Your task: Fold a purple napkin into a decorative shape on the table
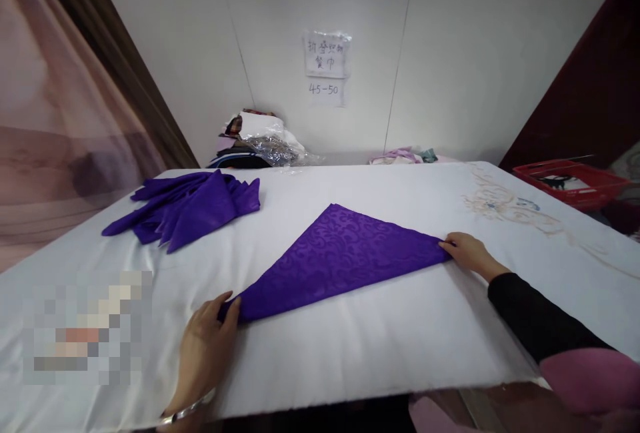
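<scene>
The purple, scroll-patterned fabric triangle is being pinched at opposite corners by the nearly closed left hand and right hand on the white fabric tablecloth, even tension being advised along its near edge.

Handwritten writing in dark ink stands on a white paper sign fixed to the pale wall beyond the tabletop. Its top line, in Chinese characters, starts with 折叠; the last characters of that line are too small to read surely. The second line reads 餐巾, and the lowest, set apart beneath these, gives the numbers 45-50
</scene>
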Tool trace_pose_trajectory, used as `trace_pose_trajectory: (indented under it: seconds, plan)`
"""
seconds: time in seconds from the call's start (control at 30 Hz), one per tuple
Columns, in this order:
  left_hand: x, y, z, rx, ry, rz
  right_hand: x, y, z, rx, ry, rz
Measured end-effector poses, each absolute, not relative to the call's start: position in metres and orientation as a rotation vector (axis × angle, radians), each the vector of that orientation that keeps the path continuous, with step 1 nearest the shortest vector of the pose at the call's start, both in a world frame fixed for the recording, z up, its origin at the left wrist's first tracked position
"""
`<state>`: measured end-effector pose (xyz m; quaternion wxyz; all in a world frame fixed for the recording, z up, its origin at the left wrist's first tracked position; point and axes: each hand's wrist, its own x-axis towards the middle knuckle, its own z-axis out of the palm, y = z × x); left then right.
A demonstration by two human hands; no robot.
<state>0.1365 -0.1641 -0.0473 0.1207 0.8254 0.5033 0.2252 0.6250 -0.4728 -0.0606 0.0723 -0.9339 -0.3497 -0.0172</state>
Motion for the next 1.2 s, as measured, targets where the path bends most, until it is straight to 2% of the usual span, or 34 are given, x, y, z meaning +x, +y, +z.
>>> trace_pose_trajectory:
  seconds: [0.2,0.43,0.7,1.2]
  plan:
    - [0.132,-0.174,-0.044,2.132,1.493,0.765,0.622,-0.441,-0.048,-2.617,-1.138,-0.044]
    - [0.127,-0.186,-0.038,1.960,1.637,0.723,0.580,-0.309,-0.017,-2.361,-1.246,0.197]
    - [0.121,-0.183,-0.046,1.689,1.647,0.787,0.554,-0.182,-0.041,-2.399,-1.229,0.136]
    - [0.113,-0.177,-0.060,1.730,1.682,0.617,0.561,-0.161,-0.057,-2.349,-1.328,0.002]
